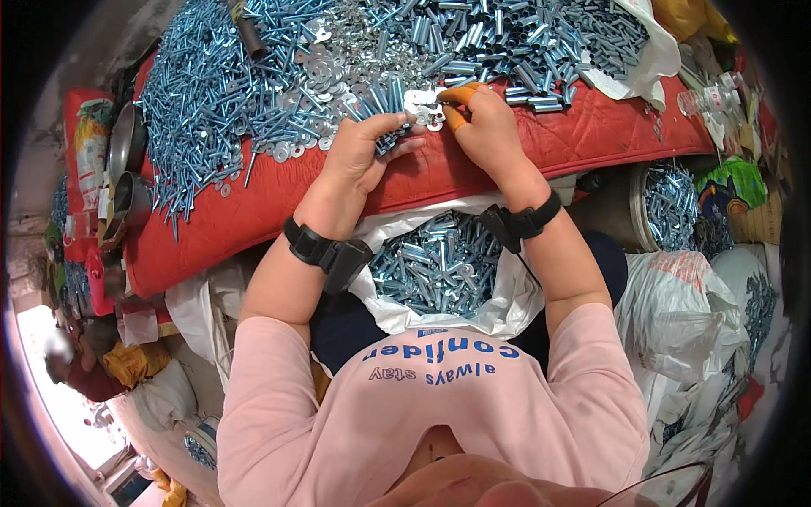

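One left hand (363,150), one right hand (490,128), two wristbands (314,247) and one red mat (583,144) showed. Screws (190,101), washers (329,74) and tubes (547,106) were too many to count.

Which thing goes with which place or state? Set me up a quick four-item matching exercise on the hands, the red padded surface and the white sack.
Column one
1. Left hand
2. Right hand
3. Red padded surface
4. White sack

Column two
A. Open close to the pink shirt, with metal pieces inside
B. Has orange finger covers
C. Holds a bunch of bluish screws
D. Lies under the loose heaps of metal parts

Right pairs: 1-C, 2-B, 3-D, 4-A
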